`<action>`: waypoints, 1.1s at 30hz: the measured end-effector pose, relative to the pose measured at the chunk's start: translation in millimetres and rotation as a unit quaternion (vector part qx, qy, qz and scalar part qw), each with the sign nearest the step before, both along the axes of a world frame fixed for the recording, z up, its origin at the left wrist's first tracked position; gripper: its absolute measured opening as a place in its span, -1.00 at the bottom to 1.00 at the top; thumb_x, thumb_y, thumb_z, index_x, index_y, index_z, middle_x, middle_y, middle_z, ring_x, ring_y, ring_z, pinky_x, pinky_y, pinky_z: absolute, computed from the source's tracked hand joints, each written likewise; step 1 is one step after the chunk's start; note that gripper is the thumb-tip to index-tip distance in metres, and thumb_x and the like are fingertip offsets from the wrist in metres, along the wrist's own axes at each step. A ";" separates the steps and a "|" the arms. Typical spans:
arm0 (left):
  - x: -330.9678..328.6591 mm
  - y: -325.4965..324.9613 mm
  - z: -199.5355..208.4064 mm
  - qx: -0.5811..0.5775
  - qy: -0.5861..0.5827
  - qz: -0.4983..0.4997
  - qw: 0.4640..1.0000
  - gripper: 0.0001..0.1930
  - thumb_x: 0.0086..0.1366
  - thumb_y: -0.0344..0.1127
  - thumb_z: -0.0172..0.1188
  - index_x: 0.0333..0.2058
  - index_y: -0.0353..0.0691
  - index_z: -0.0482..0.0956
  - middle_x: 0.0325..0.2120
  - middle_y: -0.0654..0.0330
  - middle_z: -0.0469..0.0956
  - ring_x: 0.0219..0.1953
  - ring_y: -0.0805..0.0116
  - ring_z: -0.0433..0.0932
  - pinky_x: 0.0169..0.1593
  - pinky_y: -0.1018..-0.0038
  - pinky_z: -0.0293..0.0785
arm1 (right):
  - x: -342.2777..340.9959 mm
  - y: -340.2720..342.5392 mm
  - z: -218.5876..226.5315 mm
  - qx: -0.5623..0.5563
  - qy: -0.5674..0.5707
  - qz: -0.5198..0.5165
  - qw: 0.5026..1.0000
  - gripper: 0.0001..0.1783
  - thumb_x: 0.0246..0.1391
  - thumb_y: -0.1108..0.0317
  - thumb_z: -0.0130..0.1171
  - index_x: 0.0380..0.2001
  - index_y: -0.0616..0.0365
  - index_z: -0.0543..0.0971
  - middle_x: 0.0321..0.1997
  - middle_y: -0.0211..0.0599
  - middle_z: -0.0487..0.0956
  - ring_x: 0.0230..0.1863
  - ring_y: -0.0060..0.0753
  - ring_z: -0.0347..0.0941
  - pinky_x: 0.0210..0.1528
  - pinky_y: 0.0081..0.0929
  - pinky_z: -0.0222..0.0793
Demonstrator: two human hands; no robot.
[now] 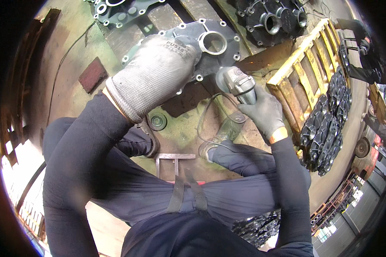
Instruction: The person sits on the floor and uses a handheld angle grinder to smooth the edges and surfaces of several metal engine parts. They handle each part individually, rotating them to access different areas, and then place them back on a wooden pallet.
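A grey angle grinder (241,83) is gripped in my gloved right hand (263,111), its disc at the near edge of a dark metal cover casting (208,63). The casting has a large round bore and several small bolt holes along its rim. Over its left part lies my left hand (156,68) in a light grey knit glove, holding it; the fingertips are partly hidden. From the grinder a cord (199,124) loops down past my foot.
More castings lie at the top left (120,15) and top right (272,21). A yellow wooden pallet (302,75) stands at right, with stacked black castings (328,124) beside it. A reddish-brown pad (93,75), a round disc (158,121) and a metal-framed stand (176,156) are nearby. Another person (364,51) is at far right.
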State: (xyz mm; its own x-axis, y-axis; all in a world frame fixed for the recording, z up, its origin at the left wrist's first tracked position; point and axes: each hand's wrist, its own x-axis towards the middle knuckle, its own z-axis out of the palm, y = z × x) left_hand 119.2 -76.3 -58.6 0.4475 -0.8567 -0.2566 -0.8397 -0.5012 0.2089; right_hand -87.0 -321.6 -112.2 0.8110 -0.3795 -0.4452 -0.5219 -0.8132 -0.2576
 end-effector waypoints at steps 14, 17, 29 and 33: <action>2.7 9.6 7.1 -0.042 -0.041 -0.024 0.998 -0.69 0.56 -0.11 0.21 0.01 -0.25 0.64 -0.35 -0.05 0.74 -0.19 -0.05 0.78 -0.04 0.07 0.70 | 0.8 -3.2 -4.7 -0.003 0.003 0.001 1.000 -0.31 -0.05 -0.02 0.52 0.11 0.09 0.65 -0.10 0.15 0.78 -0.02 0.24 0.72 0.07 0.07 0.61; 2.7 3.7 10.7 -0.009 -0.032 -0.025 0.999 -0.69 0.57 -0.11 0.20 0.02 -0.25 0.64 -0.37 -0.04 0.74 -0.21 -0.05 0.79 -0.06 0.08 0.70 | 3.5 -3.1 -7.3 -0.004 0.005 0.002 1.000 -0.32 -0.05 -0.01 0.52 0.11 0.10 0.65 -0.10 0.14 0.78 -0.02 0.24 0.73 0.07 0.06 0.61; 7.2 15.9 15.5 -0.038 -0.048 -0.022 0.998 -0.70 0.54 -0.12 0.24 -0.03 -0.26 0.66 -0.39 -0.03 0.74 -0.25 0.03 0.81 -0.10 0.14 0.73 | -5.1 11.2 10.7 0.053 0.000 0.013 0.998 -0.33 -0.04 -0.05 0.52 0.09 0.09 0.68 -0.10 0.10 0.78 -0.03 0.20 0.73 0.08 0.02 0.61; 8.5 15.5 13.4 -0.067 -0.054 -0.015 0.996 -0.71 0.54 -0.13 0.24 -0.05 -0.27 0.66 -0.40 -0.02 0.74 -0.25 0.04 0.81 -0.09 0.14 0.72 | -6.7 34.0 3.7 0.030 0.002 0.043 0.999 -0.31 -0.04 -0.06 0.54 0.13 0.00 0.67 -0.14 0.01 0.78 -0.06 0.15 0.74 0.03 0.02 0.63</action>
State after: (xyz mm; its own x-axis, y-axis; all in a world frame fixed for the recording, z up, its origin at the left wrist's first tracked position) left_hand 127.7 -60.8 -45.2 0.4393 -0.8937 -0.0910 -0.8756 -0.4486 0.1792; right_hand -93.6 -287.6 -108.5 0.8377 -0.2800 -0.4689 -0.4513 -0.8384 -0.3056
